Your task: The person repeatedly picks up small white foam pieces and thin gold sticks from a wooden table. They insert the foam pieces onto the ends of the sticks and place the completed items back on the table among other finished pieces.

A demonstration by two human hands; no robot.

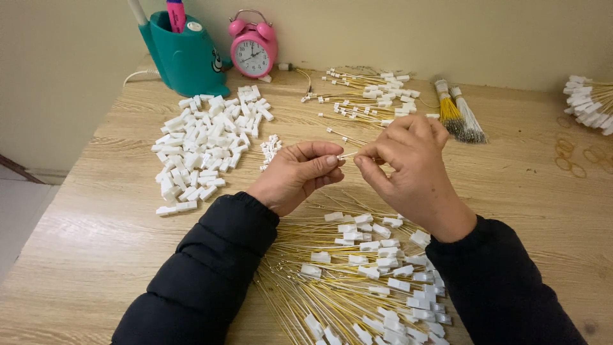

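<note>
The person sits at a wooden worktop (pixel 523 191) with both hands up in the middle. The left hand (pixel 297 176) has its fingers closed, pinching a tiny white plug (pixel 340 156) at the tips. The right hand (pixel 408 169) is also closed, pinching thin yellow and white wires (pixel 357 152) that meet the plug. The plug and wire are held in the air between the two hands, above the worktop.

I think the work is about halfway. Under the wrists lies a big heap of wires with plugs on them (pixel 370 281), so it looks like many are done. A smaller heap of the same kind (pixel 370 96) lies at the back, and one more bunch (pixel 587 102) sits at the right edge.

A lot still waits, though. A wide pile of loose white plugs (pixel 204 147) lies to the left, with a few more small ones (pixel 271 150) just beside it. Two tied bundles of bare wires (pixel 460 118), one yellow and one white, rest at the back right. Some rubber bands (pixel 568 156) lie near them.

A pink alarm clock (pixel 253 48) and a teal pen holder (pixel 185 57) stand by the wall.
</note>
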